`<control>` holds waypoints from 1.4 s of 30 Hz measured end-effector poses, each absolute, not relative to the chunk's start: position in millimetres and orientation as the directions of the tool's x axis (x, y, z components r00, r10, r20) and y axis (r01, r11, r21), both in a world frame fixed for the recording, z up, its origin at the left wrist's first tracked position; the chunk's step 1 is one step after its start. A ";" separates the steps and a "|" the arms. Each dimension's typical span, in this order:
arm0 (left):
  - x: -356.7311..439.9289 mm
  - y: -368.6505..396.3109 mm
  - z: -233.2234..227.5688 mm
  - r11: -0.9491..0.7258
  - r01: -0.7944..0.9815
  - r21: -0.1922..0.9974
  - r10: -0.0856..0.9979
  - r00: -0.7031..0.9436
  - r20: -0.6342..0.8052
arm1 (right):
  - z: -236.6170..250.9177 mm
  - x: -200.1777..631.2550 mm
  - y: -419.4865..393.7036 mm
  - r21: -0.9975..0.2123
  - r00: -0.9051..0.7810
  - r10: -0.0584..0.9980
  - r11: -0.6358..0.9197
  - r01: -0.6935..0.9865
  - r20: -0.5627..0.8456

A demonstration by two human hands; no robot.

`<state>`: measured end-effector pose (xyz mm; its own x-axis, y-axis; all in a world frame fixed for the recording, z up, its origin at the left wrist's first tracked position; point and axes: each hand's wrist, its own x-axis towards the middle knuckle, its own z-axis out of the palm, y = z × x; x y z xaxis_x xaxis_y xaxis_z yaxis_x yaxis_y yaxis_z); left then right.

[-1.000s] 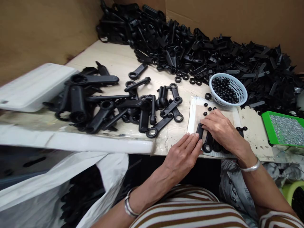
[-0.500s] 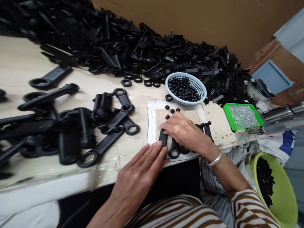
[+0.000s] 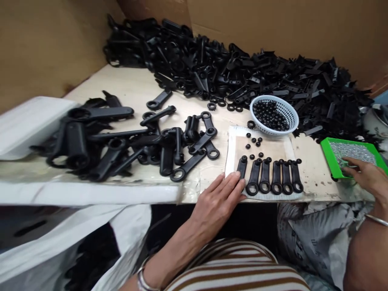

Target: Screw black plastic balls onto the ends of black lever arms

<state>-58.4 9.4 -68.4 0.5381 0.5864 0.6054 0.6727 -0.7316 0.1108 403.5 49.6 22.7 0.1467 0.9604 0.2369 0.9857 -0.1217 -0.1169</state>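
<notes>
Nearest, below the mat [image 3: 233, 141] and on its near side, is the person's striped top [image 3: 239, 266]; an open white bag [image 3: 24, 258] hangs to the mat's left and grey printed sacks [image 3: 315, 242] lie to its right, all lower than the bench [image 3: 315, 182]. At the mat's near left corner the left hand [image 3: 220, 196] lies flat with fingers extended, touching the near end of a black lever [image 3: 241, 166]. Beside that lever on the mat stand five more in a row [image 3: 265, 173], ring ends toward the person, small round ends away. Well to the right of the mat, the right hand [image 3: 371, 176] has bent fingers at a green tray [image 3: 327, 155] of tiny silvery pieces [image 3: 353, 150]; whether it grips one, I cannot tell. On the mat's far half sit loose black beads [image 3: 257, 144]. Left of the mat lies a jumble of black handles [image 3: 168, 155], with a white box [image 3: 33, 125] beyond its outer end. Just behind the mat is a pale blue basket [image 3: 293, 117] filled with similar beads. Farthest back from the mat, a large black heap [image 3: 242, 72] spreads along the brown cardboard [image 3: 287, 28]
</notes>
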 end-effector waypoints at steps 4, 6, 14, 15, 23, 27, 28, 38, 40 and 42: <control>-58.4 7.5 -66.0 -0.718 0.679 0.151 0.620 0.526 0.583 | 12.7 424.2 57.7 -0.160 0.147 0.989 -0.150 0.976 -0.027; -58.2 7.1 -64.8 -0.716 0.678 0.164 0.625 0.519 0.583 | 9.0 426.8 59.2 -0.150 0.165 0.985 -0.169 0.974 -0.043; -56.3 8.3 -59.4 -0.705 0.686 0.178 0.637 0.503 0.584 | -0.3 425.7 47.8 -0.073 0.208 0.975 -0.203 0.976 0.072; -56.0 8.4 -59.1 -0.703 0.688 0.180 0.641 0.503 0.580 | 2.1 421.2 44.3 -0.018 0.224 0.970 -0.223 0.975 0.098; -54.5 9.8 -62.1 -0.721 0.668 0.184 0.627 0.516 0.584 | 32.0 270.4 39.8 -0.093 -0.165 0.919 0.211 0.973 0.359; -53.6 9.7 -64.4 -0.715 0.674 0.184 0.633 0.513 0.580 | 21.6 173.2 57.5 -0.215 -0.544 0.787 0.608 0.765 0.290; -53.3 9.7 -65.0 -0.715 0.675 0.181 0.632 0.513 0.581 | 18.2 156.3 61.1 -0.165 -0.585 0.761 0.638 0.752 0.279; -56.3 11.1 -73.0 -0.749 0.628 0.211 0.593 0.494 0.636 | 3.9 110.4 74.6 0.012 -0.624 0.760 0.632 0.775 0.181; -57.6 11.7 -72.2 -0.757 0.616 0.216 0.585 0.494 0.642 | 0.5 109.5 76.5 -0.089 -0.589 0.789 0.609 0.788 0.176; -58.3 12.2 -70.4 -0.763 0.610 0.215 0.579 0.496 0.648 | -2.5 109.5 77.7 -0.175 -0.550 0.818 0.574 0.800 0.166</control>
<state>-58.3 12.2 -70.4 0.4955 0.5788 0.6477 0.6096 -0.7629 0.2154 109.5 77.7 -2.5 -0.5504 0.8181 0.1664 0.8000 0.5739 -0.1752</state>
